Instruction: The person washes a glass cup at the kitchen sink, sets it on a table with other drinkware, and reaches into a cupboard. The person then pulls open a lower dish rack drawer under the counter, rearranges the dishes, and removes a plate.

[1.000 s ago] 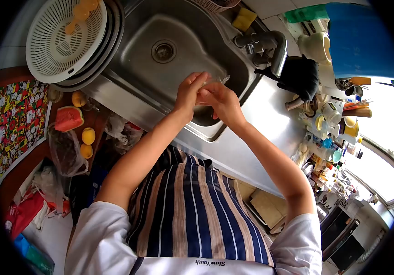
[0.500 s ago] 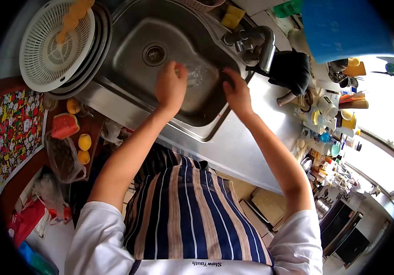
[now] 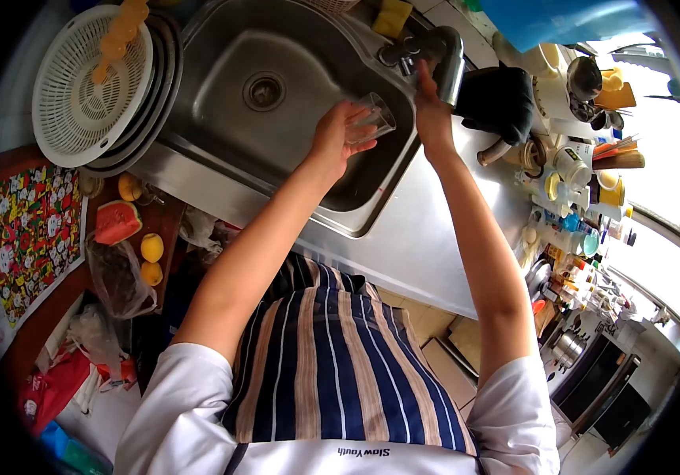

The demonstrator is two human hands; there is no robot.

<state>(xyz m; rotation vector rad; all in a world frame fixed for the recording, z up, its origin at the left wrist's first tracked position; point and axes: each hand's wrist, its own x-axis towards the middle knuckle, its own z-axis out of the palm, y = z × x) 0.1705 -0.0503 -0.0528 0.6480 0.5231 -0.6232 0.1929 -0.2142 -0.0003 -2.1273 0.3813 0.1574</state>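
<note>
A clear drinking glass (image 3: 379, 115) is tilted in my left hand (image 3: 334, 141), whose fingers wrap round it above the right side of the steel sink (image 3: 229, 119). My right hand (image 3: 433, 115) is raised at the chrome faucet (image 3: 452, 67), fingers stretched up beside the spout and close to its handle. Whether those fingers touch the metal I cannot tell. No water stream shows under the spout.
Left of the sink, a white colander (image 3: 59, 103) rests on stacked metal bowls (image 3: 162, 99). Watermelon (image 3: 118, 222) and yellow fruit (image 3: 151, 248) lie below. A yellow sponge (image 3: 391, 17) sits behind the sink; a black cloth-like item (image 3: 498, 99) is beside the faucet. Jars (image 3: 571, 166) crowd the right.
My left hand has moved right and up, lifting the glass from low in the sink. My right hand has risen from the sink's right edge to the faucet.
</note>
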